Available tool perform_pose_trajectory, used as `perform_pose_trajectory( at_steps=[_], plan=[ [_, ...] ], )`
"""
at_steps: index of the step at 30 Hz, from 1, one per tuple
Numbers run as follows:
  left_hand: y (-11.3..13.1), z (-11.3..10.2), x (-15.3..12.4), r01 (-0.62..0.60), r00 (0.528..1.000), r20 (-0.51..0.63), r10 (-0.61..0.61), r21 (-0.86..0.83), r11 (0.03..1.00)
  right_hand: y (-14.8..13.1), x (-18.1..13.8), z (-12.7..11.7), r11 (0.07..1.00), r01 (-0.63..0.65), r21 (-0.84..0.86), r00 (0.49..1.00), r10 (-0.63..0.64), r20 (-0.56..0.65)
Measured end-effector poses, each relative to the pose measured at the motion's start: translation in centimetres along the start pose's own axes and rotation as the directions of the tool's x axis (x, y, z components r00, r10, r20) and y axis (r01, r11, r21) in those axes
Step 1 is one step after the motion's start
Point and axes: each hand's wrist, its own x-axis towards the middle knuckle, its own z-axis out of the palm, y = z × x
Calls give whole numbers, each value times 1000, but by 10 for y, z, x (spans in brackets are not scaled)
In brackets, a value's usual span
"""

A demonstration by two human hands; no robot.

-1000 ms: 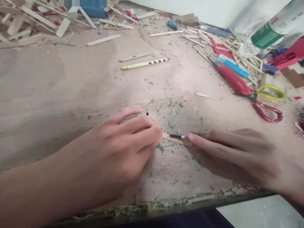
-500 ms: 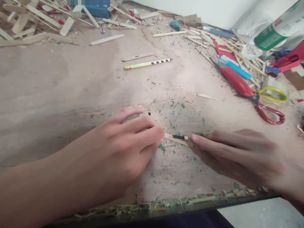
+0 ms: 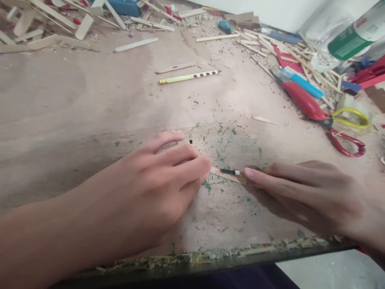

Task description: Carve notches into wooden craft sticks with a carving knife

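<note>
My left hand (image 3: pixel 164 186) rests low over the table, with its fingers bent and pressing down one end of a flat wooden craft stick (image 3: pixel 233 177). The stick's other end reaches right, toward my right hand (image 3: pixel 306 192). A slim craft knife with a dark blade (image 3: pixel 229 171) pokes out from the closed fingers of that hand. Its blade lies along the stick's upper side, pointing at my left fingers; the handle is mostly hidden. Green shavings (image 3: pixel 221 154) and a small black chip (image 3: pixel 191 141) lie around the hands.
A yellow pencil (image 3: pixel 189 77) and a slotted stick (image 3: pixel 175 68) lie beyond the hands. On the right are scissors (image 3: pixel 349 138), a red-handled cutter (image 3: pixel 305 100), a blue cutter (image 3: pixel 303 82) and a plastic bottle (image 3: pixel 349 42). Loose sticks (image 3: pixel 54 20) pile up back left. Debris lines the table's front edge (image 3: pixel 216 261).
The view has shifted slightly, so the tabletop things appear a little farther right and up. Both hands keep nearly the same pose on the stick and the knife.
</note>
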Motion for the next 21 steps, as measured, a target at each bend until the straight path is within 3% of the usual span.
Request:
perform_pose_trajectory(
  at_steps=[15,21],
  plan=[
    [-1,0,0,-1,1000,0,1,-20,1000,2,1,7,999,26,30,999,-25,-36],
    [-3,6,-3,-9,998,-64,5,-51,999,2,2,6,1000,11,22,1000,-10,-27]
  ],
)
